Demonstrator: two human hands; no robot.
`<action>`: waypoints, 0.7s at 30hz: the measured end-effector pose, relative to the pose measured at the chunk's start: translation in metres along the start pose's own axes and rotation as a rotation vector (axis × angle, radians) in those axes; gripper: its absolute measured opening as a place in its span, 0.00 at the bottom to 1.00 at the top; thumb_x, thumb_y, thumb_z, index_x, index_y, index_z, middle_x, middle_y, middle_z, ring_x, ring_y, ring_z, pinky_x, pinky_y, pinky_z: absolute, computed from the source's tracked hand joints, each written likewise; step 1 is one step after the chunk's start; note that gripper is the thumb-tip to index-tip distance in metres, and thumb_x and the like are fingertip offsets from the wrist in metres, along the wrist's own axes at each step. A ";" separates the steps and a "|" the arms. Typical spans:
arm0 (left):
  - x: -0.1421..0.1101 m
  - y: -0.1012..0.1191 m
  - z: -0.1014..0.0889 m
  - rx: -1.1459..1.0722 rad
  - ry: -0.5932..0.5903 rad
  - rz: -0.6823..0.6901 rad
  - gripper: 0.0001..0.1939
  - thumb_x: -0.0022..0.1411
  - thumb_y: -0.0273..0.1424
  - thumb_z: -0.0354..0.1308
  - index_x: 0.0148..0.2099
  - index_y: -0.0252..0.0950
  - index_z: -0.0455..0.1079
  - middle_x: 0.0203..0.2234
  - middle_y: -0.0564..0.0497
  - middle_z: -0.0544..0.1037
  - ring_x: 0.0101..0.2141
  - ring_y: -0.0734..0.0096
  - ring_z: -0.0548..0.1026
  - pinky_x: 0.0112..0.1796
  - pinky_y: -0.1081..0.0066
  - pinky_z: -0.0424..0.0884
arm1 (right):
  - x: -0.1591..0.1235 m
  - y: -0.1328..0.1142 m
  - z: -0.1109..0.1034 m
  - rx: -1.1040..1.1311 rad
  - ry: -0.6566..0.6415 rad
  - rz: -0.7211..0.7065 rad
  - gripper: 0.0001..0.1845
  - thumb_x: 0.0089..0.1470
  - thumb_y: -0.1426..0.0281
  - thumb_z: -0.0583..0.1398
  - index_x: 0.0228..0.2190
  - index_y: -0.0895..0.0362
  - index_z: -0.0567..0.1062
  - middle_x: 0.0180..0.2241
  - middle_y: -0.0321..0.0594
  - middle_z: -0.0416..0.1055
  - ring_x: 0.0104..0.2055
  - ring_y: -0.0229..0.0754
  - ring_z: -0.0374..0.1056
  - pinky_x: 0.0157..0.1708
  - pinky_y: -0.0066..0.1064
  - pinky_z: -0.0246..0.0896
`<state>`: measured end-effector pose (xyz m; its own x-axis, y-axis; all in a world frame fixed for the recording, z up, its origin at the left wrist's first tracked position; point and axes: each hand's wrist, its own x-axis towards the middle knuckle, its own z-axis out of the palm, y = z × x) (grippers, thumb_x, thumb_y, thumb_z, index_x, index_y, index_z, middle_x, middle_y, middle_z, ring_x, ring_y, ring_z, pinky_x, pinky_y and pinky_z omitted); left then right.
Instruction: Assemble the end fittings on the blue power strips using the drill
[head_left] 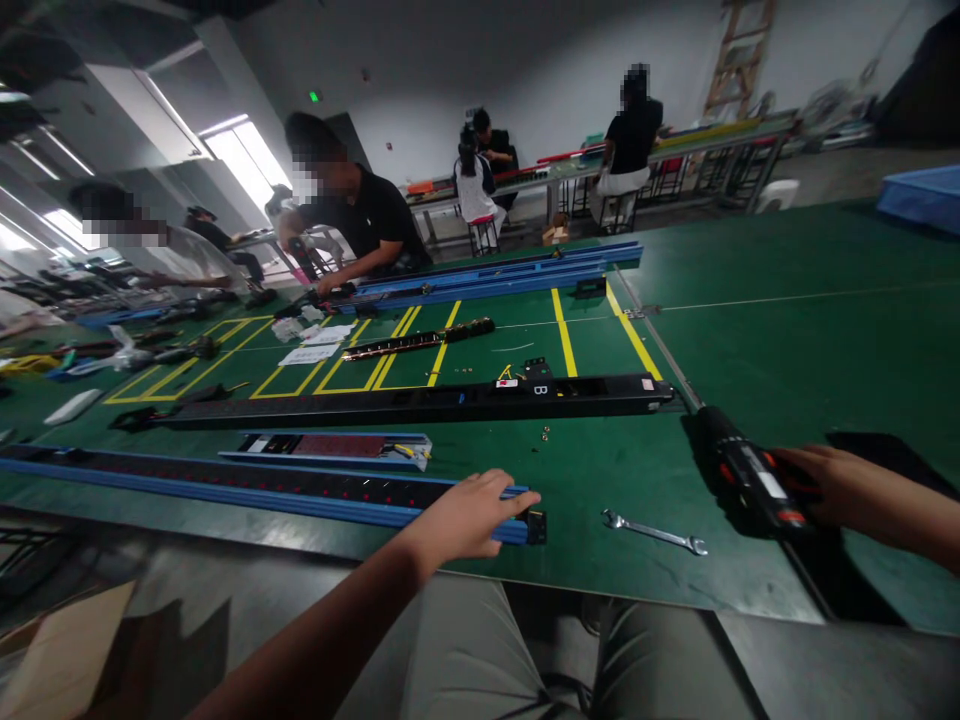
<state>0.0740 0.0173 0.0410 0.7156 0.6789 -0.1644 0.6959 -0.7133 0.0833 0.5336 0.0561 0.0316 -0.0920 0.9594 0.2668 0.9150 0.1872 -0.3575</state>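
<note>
Taking the middle of the view as a clock, with 12 pointing away, a cardboard box [75,650] sits at 8 o'clock below the desk [825,330]; its contents cannot be made out. At 6 o'clock the left hand [480,515] straddles the right end of a long blue rail [300,492], its fingers holding it from above. The rail lies along the near edge and is a channel with a dark insert, dotted red, inside it. A wrench [654,533] lies at 4 o'clock, beside no container. Just right of it, between 3 and 4, the right hand [836,490] has its fingers closed about the handle of a power drill [750,475], fingertips partly hidden, the drill's nose pointing toward 11.

Beyond the rail, at 8, a short blue tray [240,456] carries a reddish-brown board, with yellow wires at its right end. Farther, a long black housing [435,402] marked "B" crosses the middle; a gold-edged strip [420,340] lies behind it. Other blue rails [510,272] lie near 12, a co-worker's hand [336,283] at their left end. A blue crate [919,200] stands between 2 and 3, its inside not readable.
</note>
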 end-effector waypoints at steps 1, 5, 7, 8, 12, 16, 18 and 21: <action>0.001 0.002 0.003 0.013 0.022 0.003 0.43 0.49 0.28 0.63 0.64 0.44 0.46 0.56 0.45 0.60 0.57 0.56 0.59 0.53 0.60 0.60 | -0.001 -0.003 -0.002 -0.023 0.020 -0.005 0.19 0.56 0.59 0.55 0.42 0.57 0.76 0.48 0.63 0.65 0.37 0.44 0.69 0.33 0.38 0.61; 0.003 0.010 0.016 0.088 0.040 -0.006 0.41 0.53 0.25 0.56 0.65 0.35 0.42 0.62 0.40 0.53 0.61 0.53 0.53 0.57 0.53 0.53 | 0.001 -0.008 -0.017 -0.093 0.059 -0.028 0.18 0.56 0.61 0.55 0.42 0.58 0.76 0.47 0.65 0.65 0.38 0.46 0.69 0.34 0.39 0.62; 0.003 0.011 0.018 0.090 0.011 -0.005 0.41 0.53 0.27 0.56 0.66 0.34 0.41 0.62 0.39 0.54 0.60 0.51 0.55 0.56 0.53 0.55 | -0.001 -0.020 -0.023 -0.086 0.014 -0.065 0.18 0.53 0.62 0.58 0.42 0.60 0.76 0.44 0.64 0.68 0.37 0.47 0.70 0.33 0.38 0.63; 0.002 0.011 0.018 0.080 -0.005 0.000 0.42 0.53 0.29 0.57 0.66 0.33 0.41 0.62 0.39 0.54 0.59 0.51 0.57 0.55 0.54 0.56 | -0.005 -0.032 -0.022 -0.064 -0.023 -0.077 0.18 0.52 0.63 0.60 0.42 0.60 0.75 0.42 0.62 0.69 0.36 0.47 0.70 0.32 0.38 0.64; 0.003 0.006 0.007 -0.001 -0.058 0.033 0.44 0.49 0.30 0.57 0.65 0.32 0.42 0.61 0.40 0.57 0.57 0.56 0.62 0.54 0.60 0.60 | -0.037 -0.120 0.015 0.197 -0.263 -0.056 0.15 0.56 0.65 0.54 0.43 0.55 0.73 0.33 0.48 0.74 0.30 0.42 0.71 0.30 0.33 0.68; 0.008 0.004 -0.007 -0.076 -0.051 0.021 0.42 0.47 0.32 0.59 0.64 0.34 0.49 0.56 0.43 0.66 0.52 0.58 0.68 0.49 0.64 0.66 | -0.061 -0.204 0.088 0.330 -0.273 -0.302 0.24 0.53 0.67 0.58 0.53 0.53 0.67 0.46 0.47 0.69 0.42 0.45 0.70 0.40 0.37 0.70; 0.011 0.006 -0.011 -0.062 -0.033 -0.027 0.38 0.48 0.34 0.59 0.61 0.35 0.54 0.51 0.42 0.71 0.47 0.55 0.72 0.44 0.63 0.68 | -0.062 -0.221 0.118 0.299 -0.204 -0.376 0.28 0.49 0.71 0.60 0.54 0.53 0.65 0.52 0.48 0.64 0.50 0.49 0.66 0.46 0.40 0.67; 0.014 0.009 -0.009 -0.035 -0.001 -0.113 0.29 0.53 0.44 0.58 0.53 0.35 0.62 0.39 0.43 0.77 0.40 0.53 0.76 0.38 0.62 0.70 | -0.055 -0.223 0.140 0.311 -0.155 -0.344 0.33 0.48 0.73 0.61 0.56 0.54 0.62 0.53 0.48 0.63 0.52 0.50 0.63 0.48 0.41 0.66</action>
<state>0.0913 0.0221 0.0478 0.6327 0.7541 -0.1760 0.7736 -0.6260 0.0986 0.2797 -0.0087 -0.0290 -0.4478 0.8463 0.2885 0.6622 0.5307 -0.5290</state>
